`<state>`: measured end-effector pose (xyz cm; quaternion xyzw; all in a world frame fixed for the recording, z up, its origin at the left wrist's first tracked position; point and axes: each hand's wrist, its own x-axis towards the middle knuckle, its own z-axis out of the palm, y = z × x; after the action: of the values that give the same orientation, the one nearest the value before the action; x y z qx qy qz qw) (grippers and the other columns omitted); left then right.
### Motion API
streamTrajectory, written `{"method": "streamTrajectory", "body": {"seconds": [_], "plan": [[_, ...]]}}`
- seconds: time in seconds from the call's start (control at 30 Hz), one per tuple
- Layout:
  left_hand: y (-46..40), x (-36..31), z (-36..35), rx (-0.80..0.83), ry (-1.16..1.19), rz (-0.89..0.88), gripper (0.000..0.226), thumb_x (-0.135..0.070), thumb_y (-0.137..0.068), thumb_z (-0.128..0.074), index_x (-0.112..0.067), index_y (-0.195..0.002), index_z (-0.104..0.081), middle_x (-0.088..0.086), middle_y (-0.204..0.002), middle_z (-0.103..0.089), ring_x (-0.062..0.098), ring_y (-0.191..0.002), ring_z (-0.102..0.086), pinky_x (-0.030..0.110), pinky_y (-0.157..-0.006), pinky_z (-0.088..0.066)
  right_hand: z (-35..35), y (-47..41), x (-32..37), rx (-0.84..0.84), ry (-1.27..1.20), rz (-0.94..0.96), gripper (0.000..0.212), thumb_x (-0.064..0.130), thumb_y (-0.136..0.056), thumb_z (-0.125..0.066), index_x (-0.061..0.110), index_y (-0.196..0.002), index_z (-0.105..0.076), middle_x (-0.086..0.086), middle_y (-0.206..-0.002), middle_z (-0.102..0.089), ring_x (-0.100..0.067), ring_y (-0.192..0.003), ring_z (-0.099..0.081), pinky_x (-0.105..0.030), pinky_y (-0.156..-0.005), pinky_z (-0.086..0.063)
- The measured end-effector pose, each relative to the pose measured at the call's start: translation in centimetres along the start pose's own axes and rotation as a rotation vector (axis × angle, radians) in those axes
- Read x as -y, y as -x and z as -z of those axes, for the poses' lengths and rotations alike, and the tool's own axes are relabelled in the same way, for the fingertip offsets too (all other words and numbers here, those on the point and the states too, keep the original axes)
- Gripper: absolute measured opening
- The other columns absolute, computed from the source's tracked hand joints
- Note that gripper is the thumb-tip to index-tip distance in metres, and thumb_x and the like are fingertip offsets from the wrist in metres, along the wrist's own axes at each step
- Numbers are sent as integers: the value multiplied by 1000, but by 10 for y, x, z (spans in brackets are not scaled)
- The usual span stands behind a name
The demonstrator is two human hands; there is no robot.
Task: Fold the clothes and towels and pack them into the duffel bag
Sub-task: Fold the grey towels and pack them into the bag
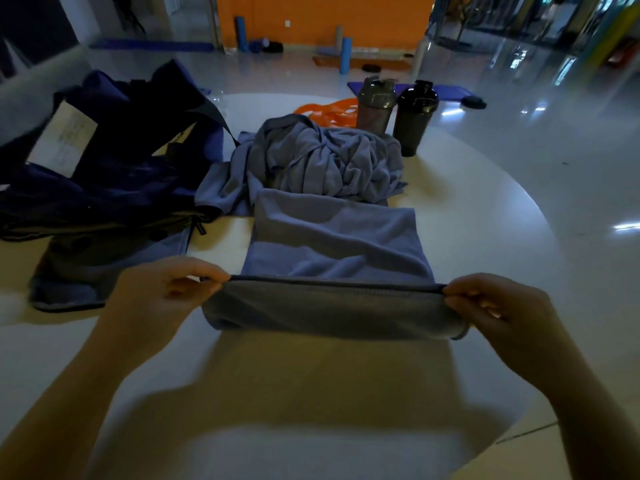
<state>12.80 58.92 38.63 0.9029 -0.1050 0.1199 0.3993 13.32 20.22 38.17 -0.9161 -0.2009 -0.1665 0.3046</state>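
A blue-grey towel [332,237] lies lengthwise on the round white table [485,216]. Its near edge is lifted off the table and stretched taut between my hands. My left hand [162,289] pinches the left corner, and my right hand [498,306] pinches the right corner. Behind the towel sits a crumpled heap of blue-grey clothes [318,161]. The dark navy duffel bag [104,161] lies open at the left, with a white label on its side. Another folded dark cloth [97,271] lies flat in front of the bag.
Two dark shaker bottles [377,105] [415,119] stand at the back of the table, beside an orange object [329,112]. Foam rollers and mats lie on the shiny floor beyond. The table's near edge [519,420] curves away at the right.
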Motion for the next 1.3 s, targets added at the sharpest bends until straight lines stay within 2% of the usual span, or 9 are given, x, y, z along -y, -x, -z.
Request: {"method": "streamTrajectory", "body": {"seconds": [0.13,0.3,0.5,0.6,0.67,0.8,1.0,1.1,1.3], "plan": [[-2,9,-4,-3,17,81,76,3,-79,-68,-71,-73,-58,-42,-78,-61,-14,-77,-60,0,-69,-43,-5,7,-10,188,-226,-146,48,80,-69,-50,39,-89,-65,14,-88,-67,-4,-81,-67,-17,-72,-54],[-1,12,-9,-23,5,129,45,7,-80,-67,-37,-76,-60,-10,-77,-65,-16,-73,-58,1,-67,-43,-5,14,-7,209,-314,-196,57,85,-63,-51,36,-91,-65,15,-85,-68,-6,-77,-68,-18,-69,-55],[1,16,-6,39,6,166,16,-12,-84,-68,-28,-83,-68,-9,-77,-70,-2,-73,-62,10,-66,-48,-7,12,-2,101,-237,-250,67,90,-62,-43,29,-80,-64,17,-80,-67,-5,-71,-66,-15,-64,-54],[0,11,-6,38,90,209,21,8,-81,-65,-13,-81,-69,3,-77,-68,7,-70,-65,12,-64,-50,-9,12,-2,69,-179,-247,63,91,-63,-38,34,-78,-60,11,-68,-65,-3,-70,-65,-14,-62,-53],[2,11,-1,107,89,192,30,7,-78,-68,-22,-74,-73,-1,-74,-70,0,-76,-66,7,-68,-49,-9,11,-3,55,-126,-227,60,92,-64,-34,38,-77,-57,12,-66,-63,-2,-73,-64,-16,-56,-53],[8,13,8,228,86,177,54,4,-74,-70,-47,-90,-66,-17,-86,-71,1,-80,-68,11,-77,-52,-8,11,-3,23,-89,-209,58,91,-66,-32,39,-77,-55,13,-67,-62,0,-77,-63,-17,-53,-52],[9,7,14,302,142,204,48,7,-69,-73,-39,-83,-72,-8,-80,-73,11,-77,-71,17,-73,-55,1,12,-2,52,-63,-172,53,87,-70,-37,38,-78,-56,11,-67,-64,-4,-69,-65,-17,-60,-55],[10,3,17,299,163,178,36,2,-65,-75,-33,-76,-74,-2,-80,-73,15,-74,-71,24,-73,-57,5,12,2,91,0,-143,25,64,-72,-46,40,-77,-53,10,-67,-63,-7,-63,-65,-21,-56,-55],[8,-2,21,255,226,179,30,0,-62,-76,-28,-74,-75,-2,-82,-73,15,-74,-71,20,-71,-56,7,11,12,104,73,-153,16,50,-72,-55,34,-77,-55,8,-66,-63,-6,-59,-63,-18,-58,-50]]}}
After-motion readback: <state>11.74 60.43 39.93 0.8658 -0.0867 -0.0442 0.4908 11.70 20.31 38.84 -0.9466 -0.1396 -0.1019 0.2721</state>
